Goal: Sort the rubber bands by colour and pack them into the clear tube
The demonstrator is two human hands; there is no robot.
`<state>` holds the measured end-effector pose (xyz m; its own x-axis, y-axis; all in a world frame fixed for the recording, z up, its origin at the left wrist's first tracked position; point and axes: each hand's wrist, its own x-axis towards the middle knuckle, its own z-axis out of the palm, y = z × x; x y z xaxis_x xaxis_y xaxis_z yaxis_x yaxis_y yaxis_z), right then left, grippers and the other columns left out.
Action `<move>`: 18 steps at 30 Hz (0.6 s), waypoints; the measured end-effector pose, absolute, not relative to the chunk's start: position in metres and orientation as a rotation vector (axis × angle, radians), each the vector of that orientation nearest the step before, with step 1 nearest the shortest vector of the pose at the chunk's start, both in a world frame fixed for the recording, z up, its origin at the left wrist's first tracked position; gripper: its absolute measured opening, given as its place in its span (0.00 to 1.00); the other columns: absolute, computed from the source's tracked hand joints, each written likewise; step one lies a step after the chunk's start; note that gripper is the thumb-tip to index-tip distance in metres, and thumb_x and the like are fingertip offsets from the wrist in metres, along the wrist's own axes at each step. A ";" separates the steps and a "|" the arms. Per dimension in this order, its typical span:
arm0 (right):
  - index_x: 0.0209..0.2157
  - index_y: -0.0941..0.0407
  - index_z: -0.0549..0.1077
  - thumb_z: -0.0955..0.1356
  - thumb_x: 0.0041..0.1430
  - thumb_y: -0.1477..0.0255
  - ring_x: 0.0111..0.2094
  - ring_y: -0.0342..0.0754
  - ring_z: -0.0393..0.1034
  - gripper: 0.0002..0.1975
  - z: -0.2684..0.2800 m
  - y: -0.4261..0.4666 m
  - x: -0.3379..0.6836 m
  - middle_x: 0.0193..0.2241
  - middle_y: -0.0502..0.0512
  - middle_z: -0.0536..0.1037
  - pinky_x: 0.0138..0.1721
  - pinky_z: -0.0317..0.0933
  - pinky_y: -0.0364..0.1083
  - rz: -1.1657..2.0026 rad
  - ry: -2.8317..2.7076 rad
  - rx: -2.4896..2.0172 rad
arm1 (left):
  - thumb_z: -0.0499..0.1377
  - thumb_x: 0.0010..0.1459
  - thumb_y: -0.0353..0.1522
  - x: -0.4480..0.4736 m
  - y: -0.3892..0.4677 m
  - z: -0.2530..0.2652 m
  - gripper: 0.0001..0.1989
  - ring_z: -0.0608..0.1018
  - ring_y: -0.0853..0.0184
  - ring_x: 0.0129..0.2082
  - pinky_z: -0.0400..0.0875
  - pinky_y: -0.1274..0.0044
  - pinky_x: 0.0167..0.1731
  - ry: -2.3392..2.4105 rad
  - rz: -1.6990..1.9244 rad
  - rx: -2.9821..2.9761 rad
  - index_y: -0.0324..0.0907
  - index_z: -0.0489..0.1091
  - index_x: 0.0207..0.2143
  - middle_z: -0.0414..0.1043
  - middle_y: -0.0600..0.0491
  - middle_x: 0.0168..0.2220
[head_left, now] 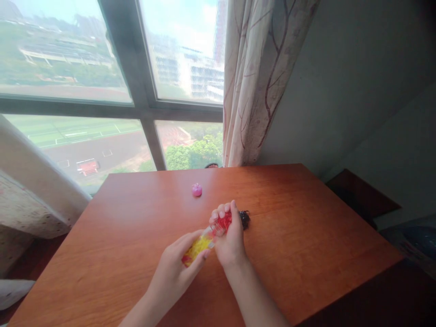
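We look through a single head-worn camera, facing forward and down across the wooden table [119, 236] from its near side. The left hand [177, 259] and right hand [232, 240] are close below us, near the middle; beyond the table we take in the window [143, 106] at far left and the wall [340, 91] to the right.

We see a smooth, glossy wooden desk [289, 227], a clear, shiny, plastic-looking bottle [200, 246] and a matt cloth curtain [259, 68].
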<state>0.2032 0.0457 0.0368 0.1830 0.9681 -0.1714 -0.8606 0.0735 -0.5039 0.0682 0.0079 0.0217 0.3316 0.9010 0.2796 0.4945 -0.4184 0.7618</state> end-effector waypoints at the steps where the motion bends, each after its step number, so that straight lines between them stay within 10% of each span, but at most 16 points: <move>1: 0.22 0.54 0.63 0.72 0.55 0.57 0.22 0.39 0.60 0.19 0.037 0.047 0.204 0.19 0.42 0.63 0.26 0.58 0.40 1.391 -0.210 -0.563 | 0.58 0.61 0.37 0.068 0.008 0.022 0.16 0.81 0.64 0.41 0.74 0.78 0.42 1.214 0.935 2.043 0.42 0.73 0.49 0.80 0.48 0.45; 18: 0.18 0.55 0.61 0.72 0.54 0.54 0.21 0.40 0.61 0.25 0.035 0.044 0.201 0.15 0.42 0.63 0.27 0.57 0.41 1.394 -0.298 -0.558 | 0.58 0.61 0.35 0.067 0.007 0.020 0.13 0.82 0.64 0.39 0.75 0.79 0.40 1.201 0.988 2.107 0.43 0.72 0.48 0.80 0.49 0.43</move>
<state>0.2007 0.0442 0.0352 0.1670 0.9781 -0.1240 -0.8418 0.0760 -0.5344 0.0673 0.0074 0.0200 0.3418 0.8771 0.3375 0.5001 -0.4738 0.7248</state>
